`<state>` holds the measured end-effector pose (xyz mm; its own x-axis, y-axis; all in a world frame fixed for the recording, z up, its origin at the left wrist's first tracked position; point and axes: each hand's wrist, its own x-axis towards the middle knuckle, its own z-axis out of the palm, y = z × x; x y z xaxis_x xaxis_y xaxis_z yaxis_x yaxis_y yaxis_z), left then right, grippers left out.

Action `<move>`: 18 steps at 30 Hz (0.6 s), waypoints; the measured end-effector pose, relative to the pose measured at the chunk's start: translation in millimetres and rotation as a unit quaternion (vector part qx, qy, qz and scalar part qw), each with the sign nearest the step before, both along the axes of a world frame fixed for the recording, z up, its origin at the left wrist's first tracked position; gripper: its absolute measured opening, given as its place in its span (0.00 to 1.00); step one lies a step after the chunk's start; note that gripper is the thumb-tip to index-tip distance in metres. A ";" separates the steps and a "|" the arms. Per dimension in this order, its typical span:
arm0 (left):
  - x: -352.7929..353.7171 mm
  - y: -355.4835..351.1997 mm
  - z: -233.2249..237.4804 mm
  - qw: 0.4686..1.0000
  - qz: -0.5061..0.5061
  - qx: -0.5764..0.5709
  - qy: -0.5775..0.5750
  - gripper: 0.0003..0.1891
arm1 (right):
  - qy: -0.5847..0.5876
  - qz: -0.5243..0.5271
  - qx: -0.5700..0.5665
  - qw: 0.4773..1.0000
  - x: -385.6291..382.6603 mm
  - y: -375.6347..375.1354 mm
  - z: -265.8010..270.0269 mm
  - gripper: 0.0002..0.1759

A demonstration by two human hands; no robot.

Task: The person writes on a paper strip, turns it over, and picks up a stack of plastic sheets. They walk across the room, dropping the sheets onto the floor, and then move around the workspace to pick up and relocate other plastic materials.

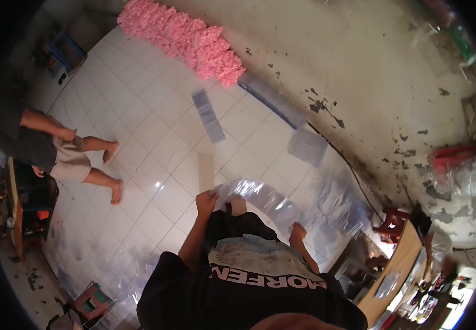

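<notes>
A large clear plastic sheet [271, 201] lies crumpled on the white tiled floor [139, 110] in front of me. My left hand [207, 201] grips its near left edge, fingers closed on the film. My right hand [297, 230] is lower down on the right and rests on the same sheet; its fingers are too blurred to read. My black shirt and dark shorts fill the bottom of the view.
A barefoot person [56, 148] stands at the left. A pink fluffy pile [188, 38] lies along the far wall, with flat plastic bags [208, 116] and a long plastic pack [272, 100] nearby. At the right are a red stool [392, 221], a wooden table [394, 269] and another person [435, 242].
</notes>
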<state>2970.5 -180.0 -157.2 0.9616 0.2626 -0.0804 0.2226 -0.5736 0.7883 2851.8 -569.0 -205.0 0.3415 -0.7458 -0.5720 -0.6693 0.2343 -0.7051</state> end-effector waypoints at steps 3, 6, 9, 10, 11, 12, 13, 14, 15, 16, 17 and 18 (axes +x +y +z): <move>89.4 -16.3 12.9 0.993 -0.069 0.096 -0.031 0.15 | 0.030 0.104 -0.113 0.988 77.2 -17.6 -4.6 0.13; 161.4 -30.2 20.2 0.990 -0.120 0.063 0.043 0.14 | 0.022 0.162 -0.170 0.972 153.2 -22.9 1.2 0.14; 213.6 -38.0 -15.4 0.995 -0.058 0.040 0.070 0.14 | -0.036 0.165 -0.161 0.972 230.0 -29.9 -7.2 0.14; 226.8 -40.9 -30.4 0.995 -0.050 0.034 0.076 0.14 | -0.031 0.174 -0.164 0.970 253.4 -37.3 -18.3 0.14; 236.4 -44.3 -44.8 0.997 -0.018 0.019 0.073 0.14 | -0.025 0.159 -0.121 0.980 277.8 -45.6 -33.7 0.12; 249.2 -48.9 -61.4 0.997 0.015 0.004 0.070 0.14 | -0.017 0.143 -0.078 0.987 302.9 -55.4 -50.3 0.10; 262.9 -54.3 -77.2 0.997 0.024 0.000 0.077 0.14 | -0.010 0.152 -0.080 0.985 327.7 -62.1 -57.5 0.10; 278.8 -59.8 -93.0 0.995 0.048 0.000 0.087 0.15 | -0.021 0.157 -0.039 0.987 355.9 -66.9 -62.3 0.09; 295.2 -67.9 -110.3 0.992 0.074 -0.001 0.098 0.15 | -0.029 0.163 0.003 0.986 384.6 -72.8 -67.9 0.08; 316.9 -76.1 -122.6 0.990 0.085 -0.005 0.109 0.15 | -0.018 0.174 0.001 0.985 412.7 -79.4 -76.2 0.08; 345.1 -81.5 -129.8 0.988 0.071 0.035 0.133 0.16 | -0.001 0.176 0.030 0.984 440.4 -86.0 -87.1 0.08; 381.9 -86.3 -137.3 0.983 0.058 0.073 0.157 0.16 | 0.015 0.178 0.058 0.982 474.2 -93.2 -100.6 0.08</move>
<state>3352.4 -266.3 -294.5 0.8586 0.3990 -0.3218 0.5118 -0.6319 0.5820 3326.0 -662.1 -305.5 0.5509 -0.5104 -0.6603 -0.7436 0.0590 -0.6660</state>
